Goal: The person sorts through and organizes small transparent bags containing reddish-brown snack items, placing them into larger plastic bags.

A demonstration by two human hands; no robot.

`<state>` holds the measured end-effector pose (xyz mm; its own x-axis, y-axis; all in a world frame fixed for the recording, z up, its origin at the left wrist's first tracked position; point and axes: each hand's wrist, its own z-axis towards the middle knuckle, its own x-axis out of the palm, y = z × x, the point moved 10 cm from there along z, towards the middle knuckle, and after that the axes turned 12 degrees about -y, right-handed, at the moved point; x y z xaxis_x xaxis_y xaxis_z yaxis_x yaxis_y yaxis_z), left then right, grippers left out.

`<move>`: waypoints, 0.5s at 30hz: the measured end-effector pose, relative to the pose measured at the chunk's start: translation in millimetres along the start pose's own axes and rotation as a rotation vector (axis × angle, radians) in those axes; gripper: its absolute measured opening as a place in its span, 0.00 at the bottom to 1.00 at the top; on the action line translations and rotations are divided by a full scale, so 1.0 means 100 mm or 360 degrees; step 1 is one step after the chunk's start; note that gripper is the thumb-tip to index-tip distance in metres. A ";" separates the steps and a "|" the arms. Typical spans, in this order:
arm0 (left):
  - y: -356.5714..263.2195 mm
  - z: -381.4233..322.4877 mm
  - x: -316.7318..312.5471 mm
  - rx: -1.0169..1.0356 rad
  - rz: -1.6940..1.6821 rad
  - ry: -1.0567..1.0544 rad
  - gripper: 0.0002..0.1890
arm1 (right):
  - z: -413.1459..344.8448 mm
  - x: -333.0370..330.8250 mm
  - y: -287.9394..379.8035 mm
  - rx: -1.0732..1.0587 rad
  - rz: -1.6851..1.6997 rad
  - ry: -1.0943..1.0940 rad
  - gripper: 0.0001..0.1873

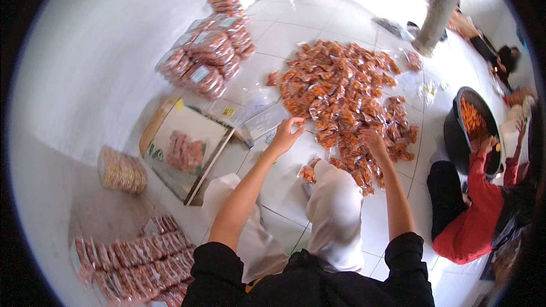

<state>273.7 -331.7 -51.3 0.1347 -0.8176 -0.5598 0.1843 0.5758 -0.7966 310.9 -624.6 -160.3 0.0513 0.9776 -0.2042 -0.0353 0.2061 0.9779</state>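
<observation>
A broad heap of small clear packets of orange-brown snack (337, 81) lies on the tiled floor before me. At the heap's near left edge is my left hand (286, 136), its thumb and fingers curved apart with no packet plainly in them. My right hand (373, 141) reaches down onto the near right part of the heap. Its fingers touch or hover over packets, and whether they grip one is unclear. Beside my knee rests a loose packet (307, 172). A clear plastic bag (266, 123) lies flat left of the heap.
Bulk packs (209, 47) are stacked by the wall. A shallow box (185, 153) with a pack inside stands left, near bundled packets (121, 169) and packed rows (140, 260). Rightward, a person in red (473, 217) reaches into a black tub (454, 136). A pillar (441, 8) stands beyond.
</observation>
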 end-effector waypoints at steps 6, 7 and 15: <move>0.59 0.11 1.15 -0.0188 -0.0232 0.0067 0.15 | 0.02 -0.19 -0.87 0.0121 -0.0117 -0.0274 0.11; 0.73 0.05 1.28 -0.0236 -0.0284 0.0047 0.14 | -0.03 -0.04 -0.90 0.0201 -0.0134 -0.0241 0.11; 1.38 0.02 2.28 -0.0015 0.0067 -0.0055 0.22 | 0.16 0.59 -0.92 -0.0450 -0.1284 -0.0323 0.29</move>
<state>331.3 -439.1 -288.2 0.1754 -0.7920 -0.5847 0.1683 0.6093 -0.7749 332.9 -586.2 -261.7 0.3428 0.5083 -0.7900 -0.1564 0.8601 0.4855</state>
